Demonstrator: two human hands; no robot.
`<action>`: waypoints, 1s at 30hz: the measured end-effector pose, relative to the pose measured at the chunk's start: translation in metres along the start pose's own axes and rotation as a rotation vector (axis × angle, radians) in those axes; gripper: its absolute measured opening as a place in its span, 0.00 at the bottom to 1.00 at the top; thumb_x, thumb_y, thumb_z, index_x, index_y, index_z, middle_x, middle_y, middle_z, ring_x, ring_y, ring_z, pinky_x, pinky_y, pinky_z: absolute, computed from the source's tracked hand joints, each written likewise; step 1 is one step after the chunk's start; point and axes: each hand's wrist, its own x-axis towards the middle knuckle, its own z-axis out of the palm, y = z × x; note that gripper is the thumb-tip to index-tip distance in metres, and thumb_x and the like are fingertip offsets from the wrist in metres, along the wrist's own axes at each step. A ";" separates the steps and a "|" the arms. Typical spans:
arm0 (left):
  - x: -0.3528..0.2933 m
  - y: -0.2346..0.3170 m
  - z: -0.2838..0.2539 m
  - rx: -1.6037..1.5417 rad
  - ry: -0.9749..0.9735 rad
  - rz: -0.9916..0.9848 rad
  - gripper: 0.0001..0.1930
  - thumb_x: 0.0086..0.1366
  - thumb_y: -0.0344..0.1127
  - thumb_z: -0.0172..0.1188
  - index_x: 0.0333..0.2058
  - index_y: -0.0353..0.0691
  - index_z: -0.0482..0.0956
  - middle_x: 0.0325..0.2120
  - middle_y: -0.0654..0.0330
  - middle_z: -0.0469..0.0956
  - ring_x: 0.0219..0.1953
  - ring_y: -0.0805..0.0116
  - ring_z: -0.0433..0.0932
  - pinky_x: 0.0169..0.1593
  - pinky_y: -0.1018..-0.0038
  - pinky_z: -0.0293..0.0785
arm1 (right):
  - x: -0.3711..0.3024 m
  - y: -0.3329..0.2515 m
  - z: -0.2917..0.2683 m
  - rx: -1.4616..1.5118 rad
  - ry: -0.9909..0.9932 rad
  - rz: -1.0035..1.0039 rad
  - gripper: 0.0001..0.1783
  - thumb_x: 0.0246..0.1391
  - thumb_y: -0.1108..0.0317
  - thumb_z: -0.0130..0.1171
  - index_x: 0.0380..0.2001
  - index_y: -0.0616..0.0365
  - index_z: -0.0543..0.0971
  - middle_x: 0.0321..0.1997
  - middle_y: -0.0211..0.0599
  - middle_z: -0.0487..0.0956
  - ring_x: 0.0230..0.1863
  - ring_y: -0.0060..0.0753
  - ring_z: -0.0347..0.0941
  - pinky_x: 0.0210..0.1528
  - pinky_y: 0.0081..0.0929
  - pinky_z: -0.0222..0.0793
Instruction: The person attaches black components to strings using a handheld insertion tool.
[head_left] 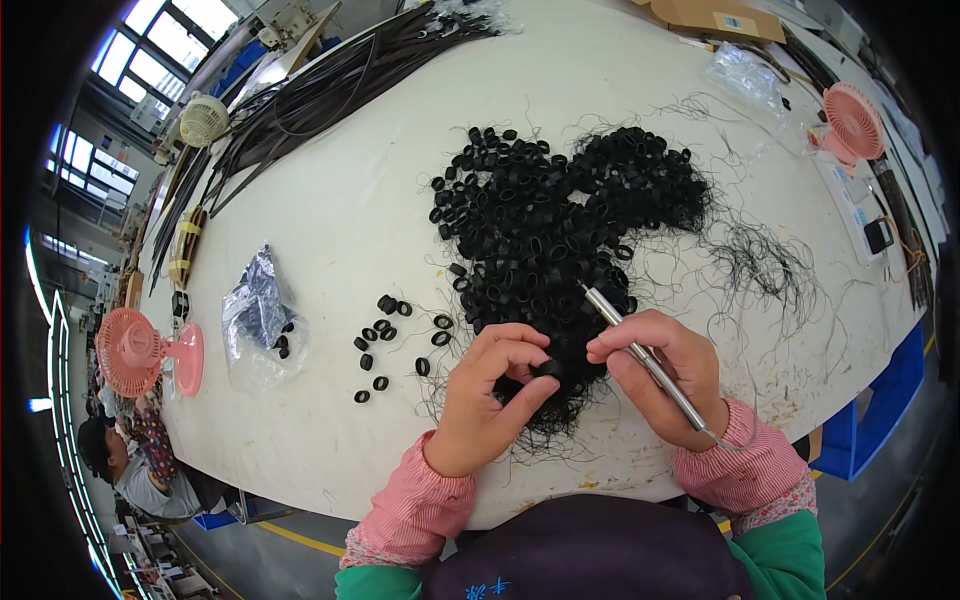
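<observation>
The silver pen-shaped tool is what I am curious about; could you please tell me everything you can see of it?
The silver pen-shaped tool is slim, straight and shiny, seemingly metal, with a narrow dark tip at its far end and a thin pale cord at its rear. It lies slantwise in the right grip, between thumb and fingers, tip toward the upper left. The tip shows against the pile of black rings; whether it touches them is unclear.

Cannot count the black rings (530,245) in the heap, overlapping and tangled. Lose part of a gripped ring (546,369) behind fingertips of the left hand (478,400). Barely make out the thin tip of the silver tool (606,308). Cannot see lower fingers of the right hand (695,365). See cardboard box (715,20) cut off far right, green sleeves (780,555) near.
</observation>
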 end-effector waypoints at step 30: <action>-0.016 0.001 0.017 -0.516 -0.031 -0.226 0.14 0.64 0.26 0.58 0.47 0.34 0.67 0.30 0.59 0.78 0.29 0.79 0.75 0.33 0.82 0.72 | -0.005 0.004 0.003 -0.085 -0.115 -0.118 0.19 0.47 0.83 0.61 0.44 0.58 0.74 0.38 0.41 0.80 0.37 0.32 0.77 0.40 0.26 0.72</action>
